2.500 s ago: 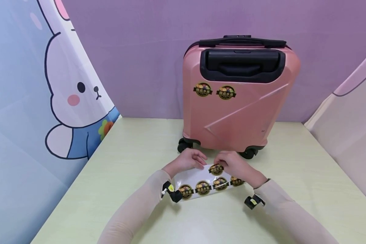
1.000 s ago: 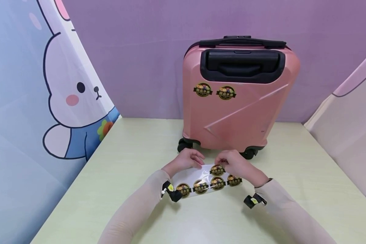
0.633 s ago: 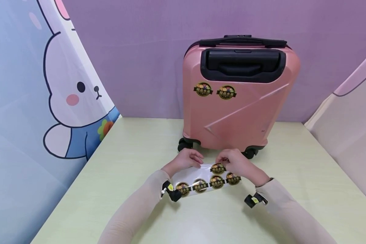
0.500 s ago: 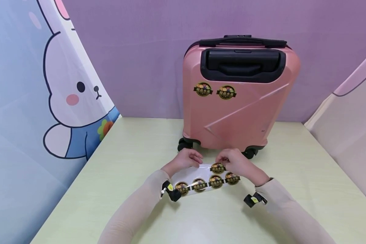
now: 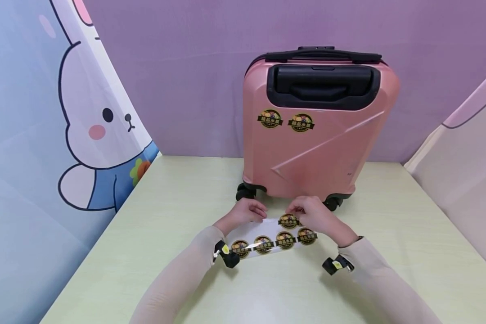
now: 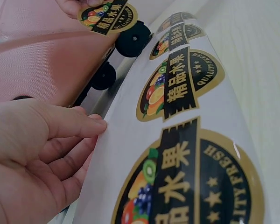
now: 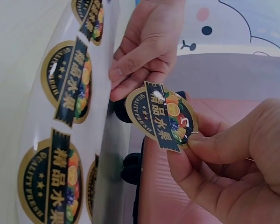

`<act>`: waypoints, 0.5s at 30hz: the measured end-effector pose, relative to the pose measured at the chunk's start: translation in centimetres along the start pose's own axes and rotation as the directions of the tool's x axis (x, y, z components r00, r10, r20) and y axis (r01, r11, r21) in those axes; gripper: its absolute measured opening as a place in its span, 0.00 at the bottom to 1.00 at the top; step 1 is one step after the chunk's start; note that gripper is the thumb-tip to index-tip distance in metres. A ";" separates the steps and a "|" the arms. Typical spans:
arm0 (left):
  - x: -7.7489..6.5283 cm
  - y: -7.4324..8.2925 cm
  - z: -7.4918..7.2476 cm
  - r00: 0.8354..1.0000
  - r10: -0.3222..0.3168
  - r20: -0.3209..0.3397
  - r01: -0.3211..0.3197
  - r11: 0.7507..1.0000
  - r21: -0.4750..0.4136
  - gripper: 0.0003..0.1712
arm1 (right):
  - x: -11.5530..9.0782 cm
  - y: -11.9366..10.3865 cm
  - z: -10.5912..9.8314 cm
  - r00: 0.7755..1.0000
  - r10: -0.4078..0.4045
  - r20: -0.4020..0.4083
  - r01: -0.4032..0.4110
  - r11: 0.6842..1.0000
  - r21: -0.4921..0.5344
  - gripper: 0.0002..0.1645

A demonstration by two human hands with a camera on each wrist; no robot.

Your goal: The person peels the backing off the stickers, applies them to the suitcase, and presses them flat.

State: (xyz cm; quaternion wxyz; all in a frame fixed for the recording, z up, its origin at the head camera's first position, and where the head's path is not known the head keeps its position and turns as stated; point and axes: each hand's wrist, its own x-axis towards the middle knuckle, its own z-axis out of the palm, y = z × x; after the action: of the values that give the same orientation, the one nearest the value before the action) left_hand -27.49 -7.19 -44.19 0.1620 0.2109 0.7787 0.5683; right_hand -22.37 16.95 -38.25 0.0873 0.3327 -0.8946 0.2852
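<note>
My right hand [image 5: 313, 216] pinches a round black-and-gold fruit sticker [image 7: 161, 116] between thumb and forefinger. In the right wrist view the sticker is clear of its sheet. Over the table, my left hand [image 5: 243, 215] pinches the top edge of the white sticker sheet [image 5: 247, 231], thumb [image 6: 81, 123] on its face. A row of several matching stickers [image 5: 285, 240] runs along the sheet's lower edge. Part of one more sticker [image 7: 92, 189] shows at the sheet's other edge. Just behind both hands stands a pink suitcase [image 5: 308, 153] with two such stickers [image 5: 285, 120] on its shell.
The suitcase rests on black wheels [image 5: 246, 192] and has a black handle recess [image 5: 323, 86] near its top. Pale wooden table [image 5: 178, 189] surrounds the sheet. A purple cloth [image 5: 186, 90] hangs behind, with a rabbit-printed cloth [image 5: 93, 112] at the left.
The sheet has shifted slightly left and up with my left hand. My right hand and its sticker have risen a little, and part of another sticker now shows beside the held one.
</note>
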 end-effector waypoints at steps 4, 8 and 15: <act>0.0 -0.2 -0.1 1.000 0.011 -0.002 -0.011 1.000 0.005 0.17 | 0.1 -0.2 -0.3 1.000 0.012 -0.009 -0.012 1.000 0.011 0.14; -0.1 -0.4 -0.1 1.000 0.024 -0.005 -0.024 0.999 0.021 0.17 | 0.2 -0.3 -0.5 1.000 0.010 -0.018 -0.010 1.000 0.011 0.13; -0.3 -0.3 -0.1 1.000 0.014 -0.012 -0.014 1.000 0.010 0.17 | 0.2 -0.5 -0.9 0.999 0.011 -0.034 -0.011 1.000 0.006 0.14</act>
State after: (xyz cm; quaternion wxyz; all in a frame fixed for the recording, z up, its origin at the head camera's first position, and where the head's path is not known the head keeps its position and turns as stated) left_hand -27.36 -7.52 -44.42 0.1522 0.2137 0.7811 0.5667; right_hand -22.16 17.04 -37.21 0.0999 0.3232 -0.8939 0.2941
